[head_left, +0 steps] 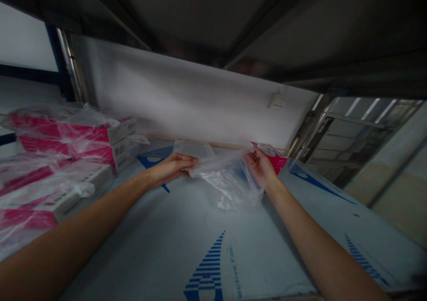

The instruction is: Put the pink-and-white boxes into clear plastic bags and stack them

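The left hand [170, 169] and right hand [259, 166] grip a clear bag [227, 183] by its edges, near the far edge of the printed bench [200, 265]. Wrapped red boxes [63, 132] sit along the left edge, below a white wall [187, 96] with what looks like a switch [276, 100] in the dim light.

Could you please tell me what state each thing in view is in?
Left hand: closed on the bag's edge
Right hand: closed on the bag's other side
Clear plastic bag: crumpled, held up between the hands
Red-and-white boxes: stacked, wrapped in clear plastic
Blue-printed white sheet: spread out beneath the hands
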`<move>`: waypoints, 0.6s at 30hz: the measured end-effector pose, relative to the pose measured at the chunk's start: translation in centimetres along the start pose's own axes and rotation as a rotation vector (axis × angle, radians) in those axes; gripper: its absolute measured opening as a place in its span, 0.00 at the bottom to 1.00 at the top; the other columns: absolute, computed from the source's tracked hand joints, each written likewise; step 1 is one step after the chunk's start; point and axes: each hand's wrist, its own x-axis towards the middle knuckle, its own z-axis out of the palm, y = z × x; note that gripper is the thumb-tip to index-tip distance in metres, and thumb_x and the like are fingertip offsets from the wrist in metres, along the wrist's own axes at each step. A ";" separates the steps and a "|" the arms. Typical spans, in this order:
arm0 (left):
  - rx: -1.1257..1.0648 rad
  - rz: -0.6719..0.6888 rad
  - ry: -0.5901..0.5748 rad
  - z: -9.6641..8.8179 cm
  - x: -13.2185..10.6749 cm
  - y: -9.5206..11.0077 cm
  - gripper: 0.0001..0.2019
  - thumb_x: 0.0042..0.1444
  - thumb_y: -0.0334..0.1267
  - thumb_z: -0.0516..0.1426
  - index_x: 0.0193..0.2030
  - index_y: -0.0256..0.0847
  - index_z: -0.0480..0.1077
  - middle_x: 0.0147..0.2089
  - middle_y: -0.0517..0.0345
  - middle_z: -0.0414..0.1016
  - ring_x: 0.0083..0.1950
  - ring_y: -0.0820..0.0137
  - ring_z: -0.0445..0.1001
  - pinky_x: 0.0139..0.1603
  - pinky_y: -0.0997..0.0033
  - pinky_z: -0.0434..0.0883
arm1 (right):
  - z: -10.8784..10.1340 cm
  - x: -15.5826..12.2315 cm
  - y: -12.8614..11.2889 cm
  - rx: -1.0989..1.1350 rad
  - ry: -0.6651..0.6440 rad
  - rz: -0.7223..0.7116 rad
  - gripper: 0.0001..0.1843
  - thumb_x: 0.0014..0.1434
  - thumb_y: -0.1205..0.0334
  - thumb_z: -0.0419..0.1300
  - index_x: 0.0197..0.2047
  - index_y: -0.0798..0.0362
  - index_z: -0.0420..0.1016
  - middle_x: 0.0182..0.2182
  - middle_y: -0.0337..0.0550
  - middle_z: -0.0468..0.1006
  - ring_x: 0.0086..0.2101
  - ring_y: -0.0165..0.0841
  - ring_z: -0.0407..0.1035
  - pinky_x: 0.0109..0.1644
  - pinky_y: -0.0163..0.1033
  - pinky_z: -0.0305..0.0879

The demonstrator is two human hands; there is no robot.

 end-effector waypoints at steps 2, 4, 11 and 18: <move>-0.068 -0.039 0.099 0.0 -0.1 0.2 0.13 0.44 0.37 0.71 0.33 0.38 0.75 0.38 0.53 0.76 0.40 0.65 0.77 0.37 0.64 0.78 | 0.3 -0.3 -0.3 0.032 -0.015 0.073 0.08 0.53 0.62 0.68 0.31 0.48 0.72 0.26 0.36 0.79 0.32 0.32 0.78 0.41 0.36 0.76; -0.096 -0.032 0.145 -0.1 -0.1 0.3 0.16 0.41 0.35 0.72 0.33 0.38 0.72 0.37 0.55 0.74 0.36 0.67 0.76 0.33 0.64 0.79 | 0.8 -0.8 -0.4 0.040 -0.089 0.139 0.08 0.53 0.62 0.69 0.35 0.48 0.73 0.32 0.40 0.83 0.37 0.33 0.79 0.43 0.37 0.75; -0.197 0.087 0.445 -1.6 1.0 0.8 0.13 0.48 0.28 0.67 0.34 0.39 0.66 0.36 0.55 0.75 0.27 0.76 0.73 0.21 0.80 0.72 | 2.9 -3.3 -0.2 -0.177 -0.455 0.168 0.22 0.51 0.41 0.69 0.42 0.47 0.74 0.35 0.44 0.83 0.40 0.39 0.78 0.45 0.44 0.72; -0.300 0.203 0.359 -1.9 1.1 1.0 0.30 0.52 0.31 0.65 0.61 0.49 0.63 0.50 0.52 0.75 0.45 0.65 0.81 0.52 0.58 0.78 | 5.2 -5.9 1.5 -0.335 -0.787 0.125 0.24 0.47 0.56 0.76 0.41 0.48 0.69 0.41 0.43 0.83 0.45 0.37 0.77 0.53 0.44 0.68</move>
